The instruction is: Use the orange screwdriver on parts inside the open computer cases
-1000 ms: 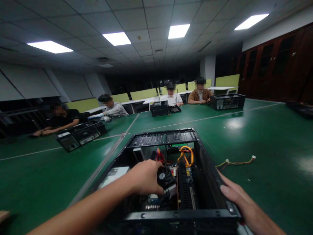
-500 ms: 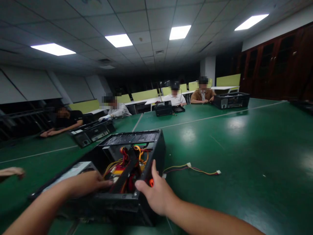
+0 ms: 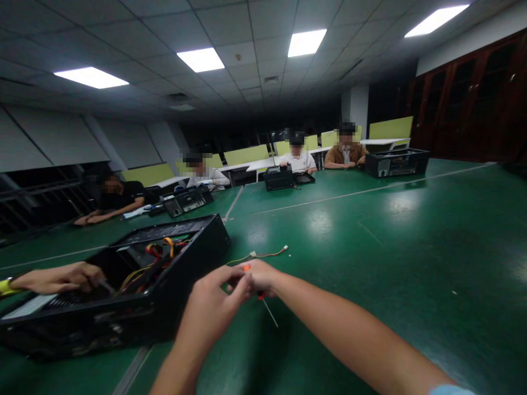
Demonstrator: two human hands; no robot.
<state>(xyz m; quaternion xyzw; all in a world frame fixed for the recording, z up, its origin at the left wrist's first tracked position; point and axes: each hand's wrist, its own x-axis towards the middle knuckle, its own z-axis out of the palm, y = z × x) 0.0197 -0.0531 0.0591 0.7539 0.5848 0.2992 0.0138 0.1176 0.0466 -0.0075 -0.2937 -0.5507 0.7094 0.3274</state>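
In front of me, my left hand (image 3: 218, 296) and my right hand (image 3: 260, 274) meet around a screwdriver. Its orange handle end (image 3: 247, 268) shows between them, and its thin metal shaft (image 3: 270, 312) points down toward the table. The thumb and fingers of my left hand close at the handle, while my right hand's fingers are partly hidden behind them. To the left stands an open black computer case (image 3: 181, 280) with red, yellow and black wires (image 3: 164, 249) inside; neither hand touches it.
Another person's hand (image 3: 69, 277) with a yellow wristband reaches into the case from the left. A cable with white connectors (image 3: 253, 254) lies on the green table (image 3: 349, 285). Across it, several people sit by other computer cases (image 3: 397, 163).
Both my hands have left the case and come together at the screwdriver. The case sits further left in view. The other person's hand has moved into the case.
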